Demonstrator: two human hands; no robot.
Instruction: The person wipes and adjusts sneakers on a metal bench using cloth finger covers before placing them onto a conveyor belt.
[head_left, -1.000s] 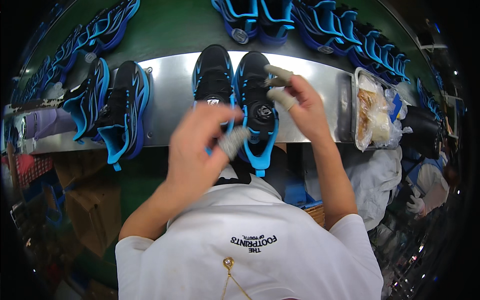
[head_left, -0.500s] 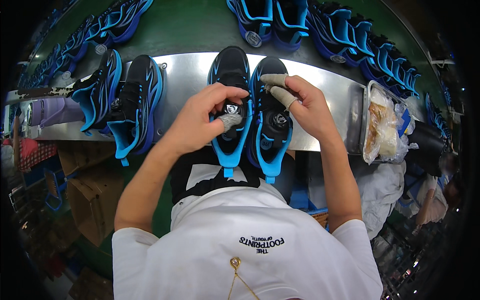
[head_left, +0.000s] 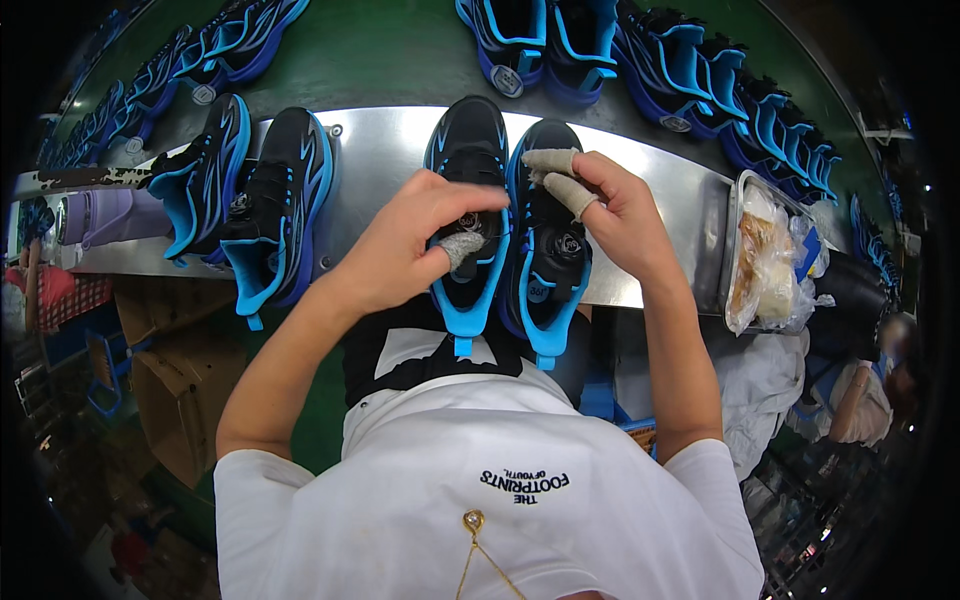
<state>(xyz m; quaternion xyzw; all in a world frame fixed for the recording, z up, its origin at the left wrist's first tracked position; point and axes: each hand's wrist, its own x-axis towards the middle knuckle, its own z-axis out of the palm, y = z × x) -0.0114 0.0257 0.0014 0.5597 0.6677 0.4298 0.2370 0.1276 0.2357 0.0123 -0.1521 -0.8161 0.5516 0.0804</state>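
Two black sneakers with bright blue trim stand side by side before me, heels toward me: the left sneaker (head_left: 470, 135) and the right sneaker (head_left: 552, 140). Each has a round dial on its tongue. My left hand (head_left: 410, 235) is over the left sneaker, its index finger stretched across and its covered thumb beside the dial (head_left: 470, 222); these fingers are apart. My right hand (head_left: 620, 210) rests at the right sneaker's lacing, with two cloth-covered fingertips close together. Whatever lies between those tips is too small to make out. The right dial (head_left: 568, 245) is uncovered.
Another pair of matching sneakers (head_left: 285, 190) stands at the left of the metal ledge (head_left: 380, 160). More sneakers (head_left: 690, 70) line the green surface beyond. A metal tray (head_left: 735, 235) with plastic-wrapped items sits at the right, and a purple container (head_left: 115, 220) at far left.
My left index finger has straightened out across the left sneaker, and its hand has shifted slightly. The right hand stays nearly the same at the lacing. The whole view has moved a little.
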